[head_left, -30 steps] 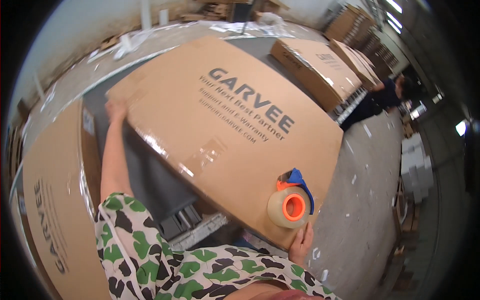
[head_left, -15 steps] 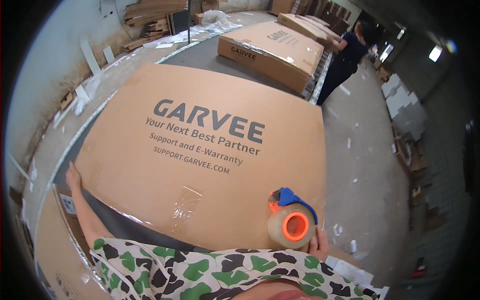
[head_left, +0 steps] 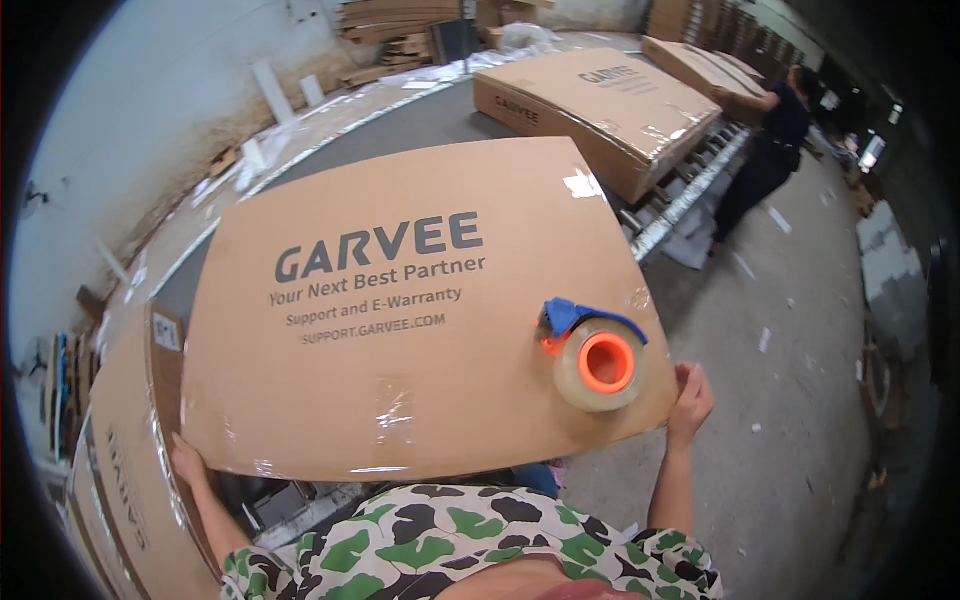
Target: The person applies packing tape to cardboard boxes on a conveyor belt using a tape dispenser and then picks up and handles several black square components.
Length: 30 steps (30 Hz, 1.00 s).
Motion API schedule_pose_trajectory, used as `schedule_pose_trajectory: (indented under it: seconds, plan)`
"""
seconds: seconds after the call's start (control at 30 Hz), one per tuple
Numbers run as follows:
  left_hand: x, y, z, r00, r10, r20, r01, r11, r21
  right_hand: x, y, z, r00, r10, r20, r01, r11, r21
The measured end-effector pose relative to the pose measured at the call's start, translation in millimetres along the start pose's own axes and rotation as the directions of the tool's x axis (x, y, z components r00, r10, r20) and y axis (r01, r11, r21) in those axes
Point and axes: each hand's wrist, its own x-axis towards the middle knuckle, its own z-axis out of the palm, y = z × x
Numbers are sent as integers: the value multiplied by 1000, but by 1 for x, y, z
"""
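Head view: you look down on a large flat cardboard box (head_left: 400, 310) with dark printed lettering on its top face; it fills the middle of the frame
Left hand: your left hand (head_left: 186, 462) grips the box's near-left corner — fingers clamped on the edge, mostly hidden beneath the cardboard
Right hand: your right hand (head_left: 690, 400) holds the box's near-right corner; fingers curled up around the edge, clamped on the cardboard
Tape dispenser: a roll of clear tape with an orange core in a blue dispenser (head_left: 592, 355) rests on the box top, just beside your right hand
Box position: it sits tilted in front of your chest, above a second printed carton (head_left: 120, 500) at lower left; clear tape strips shine along its near edge
Sleeves: your camouflage shirt (head_left: 470, 545) shows at the bottom edge
Beyond: another long carton (head_left: 600, 105) lies on a roller conveyor (head_left: 690, 190) — a person in dark clothes (head_left: 765, 150) stands beside it on the concrete floor (head_left: 790, 400)
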Motion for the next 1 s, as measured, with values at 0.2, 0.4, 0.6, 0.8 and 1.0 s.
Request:
schedule_pose_trajectory:
  seconds: [0.2,0.4,0.6,0.8,1.0]
  plan:
    - [-219,-17,-85,955,-289,-70,290,957,11,157,26,41,993,-109,45,109,994,2]
    - [-358,8,-124,865,-487,-121,501,850,163,242,44,77,957,-161,240,196,972,-127]
    - [-377,20,-124,866,-484,-124,497,860,111,254,46,85,753,-543,370,642,728,-239]
    - [-381,9,-117,853,-455,-254,456,888,-61,182,-74,133,367,-476,799,782,624,13]
    - [-382,10,-97,805,-544,-237,458,823,-336,88,-91,181,264,-472,841,773,625,108]
